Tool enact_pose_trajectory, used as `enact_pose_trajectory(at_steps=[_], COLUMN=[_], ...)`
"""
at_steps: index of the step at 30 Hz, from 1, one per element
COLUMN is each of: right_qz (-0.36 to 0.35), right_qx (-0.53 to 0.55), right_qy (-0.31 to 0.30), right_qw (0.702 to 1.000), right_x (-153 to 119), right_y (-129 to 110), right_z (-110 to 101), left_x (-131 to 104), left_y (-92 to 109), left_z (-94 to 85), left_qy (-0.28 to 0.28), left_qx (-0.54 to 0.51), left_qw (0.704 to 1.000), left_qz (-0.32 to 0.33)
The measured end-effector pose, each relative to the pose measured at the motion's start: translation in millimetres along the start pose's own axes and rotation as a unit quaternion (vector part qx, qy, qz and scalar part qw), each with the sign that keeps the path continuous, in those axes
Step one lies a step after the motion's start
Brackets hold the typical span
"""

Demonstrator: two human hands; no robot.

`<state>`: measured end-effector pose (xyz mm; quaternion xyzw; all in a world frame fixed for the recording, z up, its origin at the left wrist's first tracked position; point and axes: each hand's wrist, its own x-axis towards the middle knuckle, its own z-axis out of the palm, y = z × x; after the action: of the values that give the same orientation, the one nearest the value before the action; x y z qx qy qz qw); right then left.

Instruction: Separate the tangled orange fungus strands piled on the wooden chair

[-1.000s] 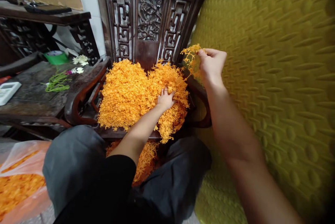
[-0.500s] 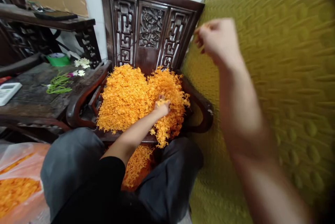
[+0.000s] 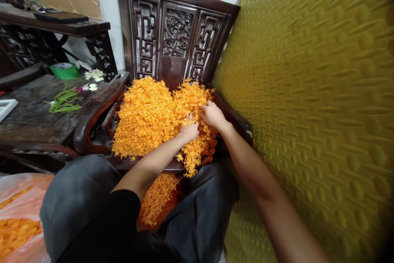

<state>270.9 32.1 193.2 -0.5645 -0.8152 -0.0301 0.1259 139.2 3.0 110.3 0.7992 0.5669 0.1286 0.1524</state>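
Note:
A large heap of small orange flowers covers the seat of a dark carved wooden chair, with a looser orange pile on its right side. My left hand rests over the looser pile, fingers curled round a small bunch of orange flowers. Close beside it, to the right, my right hand is bent with its fingertips at the orange strands; what lies between those fingers is too small to make out.
On the left a dark table bears green stems, white flowers and a green tape roll. A yellow textured mat stands along the right. More orange material lies between my knees; a plastic bag is lower left.
My right hand has come down and left from high beside the mat to the orange pile near my left hand. My left hand has stayed nearly in place.

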Motion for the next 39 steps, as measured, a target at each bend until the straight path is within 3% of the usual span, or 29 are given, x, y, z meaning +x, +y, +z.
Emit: enact_pose_trajectory(at_steps=[6, 12, 17, 20, 24, 30, 33, 39], right_qz=[-0.01, 0.026, 0.011, 0.012, 0.029, 0.1, 0.135, 0.162], right_qx=[0.037, 0.145, 0.236, 0.258, 0.257, 0.262, 0.28, 0.304], right_qy=[0.005, 0.069, 0.005, 0.007, 0.075, 0.271, 0.329, 0.387], right_qw=[0.999, 0.987, 0.972, 0.966, 0.963, 0.921, 0.892, 0.855], right_x=[4, -5, -9, -7, -7, -1, 18, 64], right_y=[8, 32, 40, 38, 34, 28, 29, 32], right_z=[7, 1, -2, 1, 8, 0, -13, -44], left_x=[-13, -15, -16, -17, -16, -12, -10, -3], left_y=[0, 1, -2, -1, 1, 6, 5, -2], left_z=[-6.1, -4.0, -8.7, -12.0, -14.6, -3.2, 6.3, 18.3], left_qy=[0.04, 0.106, 0.153, 0.139, 0.136, 0.114, 0.13, 0.171], left_qx=[0.005, 0.008, 0.0, -0.007, -0.004, 0.012, 0.024, 0.03], left_qw=[0.999, 0.994, 0.986, 0.988, 0.989, 0.993, 0.991, 0.984], left_qz=[0.016, 0.04, 0.066, 0.067, 0.057, 0.037, 0.025, 0.037])
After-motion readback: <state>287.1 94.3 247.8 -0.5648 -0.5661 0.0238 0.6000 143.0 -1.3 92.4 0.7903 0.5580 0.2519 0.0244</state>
